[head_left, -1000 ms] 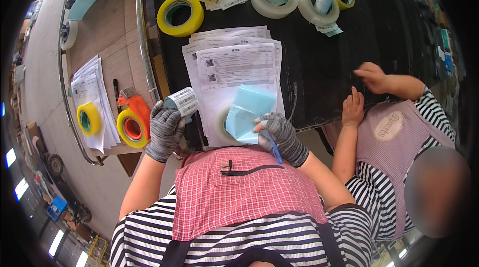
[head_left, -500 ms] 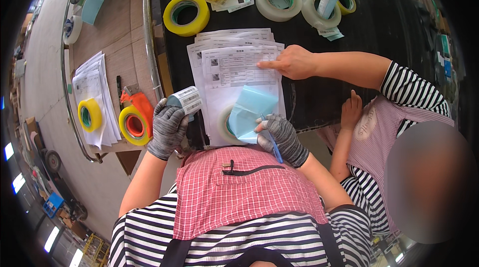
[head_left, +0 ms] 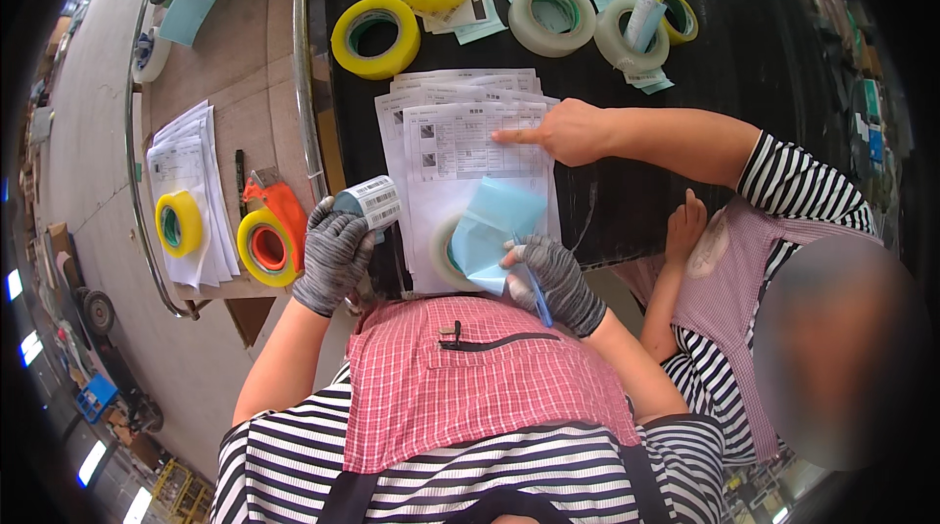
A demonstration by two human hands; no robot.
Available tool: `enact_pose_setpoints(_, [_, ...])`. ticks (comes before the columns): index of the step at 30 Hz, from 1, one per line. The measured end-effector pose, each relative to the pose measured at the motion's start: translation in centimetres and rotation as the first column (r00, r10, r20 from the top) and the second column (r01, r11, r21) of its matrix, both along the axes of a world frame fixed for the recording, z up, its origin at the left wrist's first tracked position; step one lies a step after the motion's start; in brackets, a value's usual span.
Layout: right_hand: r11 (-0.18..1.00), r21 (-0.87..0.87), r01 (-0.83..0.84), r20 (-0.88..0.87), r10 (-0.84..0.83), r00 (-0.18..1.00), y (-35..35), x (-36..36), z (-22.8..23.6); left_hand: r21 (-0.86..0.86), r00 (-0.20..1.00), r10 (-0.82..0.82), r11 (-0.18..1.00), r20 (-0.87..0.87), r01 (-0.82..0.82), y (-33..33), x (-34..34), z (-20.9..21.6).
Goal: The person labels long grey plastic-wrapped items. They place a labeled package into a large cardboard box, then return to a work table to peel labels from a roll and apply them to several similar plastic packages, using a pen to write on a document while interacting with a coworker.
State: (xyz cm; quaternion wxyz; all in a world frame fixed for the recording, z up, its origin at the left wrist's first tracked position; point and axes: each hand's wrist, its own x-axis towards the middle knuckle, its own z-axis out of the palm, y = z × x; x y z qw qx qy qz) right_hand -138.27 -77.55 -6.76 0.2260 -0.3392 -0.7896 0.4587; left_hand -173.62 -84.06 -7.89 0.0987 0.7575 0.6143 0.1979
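- Label roll (head_left: 367, 203) gripped in gloved left hand (head_left: 333, 255), at near left edge of black table (head_left: 705, 64).
- Right hand (head_left: 553, 274) closed on blue pen (head_left: 534, 289), pinching blue sheet (head_left: 494, 230).
- Beneath, stacked printed papers (head_left: 470, 147); co-worker's hand (head_left: 568, 132) pointing there.
- Farther off, yellow tape rolls (head_left: 375, 34).

Black worktop (head_left: 744, 54) with curved edge, tan side table (head_left: 245, 54) with metal rail (head_left: 304, 83), grey concrete floor (head_left: 88, 162), bright lights at lower left (head_left: 93, 462)
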Motion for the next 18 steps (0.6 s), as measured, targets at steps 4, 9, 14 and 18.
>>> enact_pose_setpoints(4, [1.000,0.009,0.014,0.002,-0.014,1.000,-0.1,0.1,-0.4,0.006,1.000,0.012,1.000,0.006,-0.012,0.2,0.2,0.3])
enact_pose_setpoints(9, [0.998,-0.009,0.062,0.052,-0.062,0.997,-0.2,-0.7,0.2,-0.006,0.999,0.022,1.000,0.032,-0.021,0.1,0.5,0.6])
enact_pose_setpoints(14, [0.999,0.005,0.053,0.109,-0.053,0.993,-0.3,-0.8,0.0,0.011,1.000,0.015,1.000,-0.019,-0.015,-0.1,0.2,0.0])
enact_pose_setpoints(18, [1.000,0.011,0.020,0.133,-0.021,0.991,-0.4,-0.6,0.0,0.009,1.000,0.013,1.000,0.008,-0.013,-0.1,0.3,0.0])
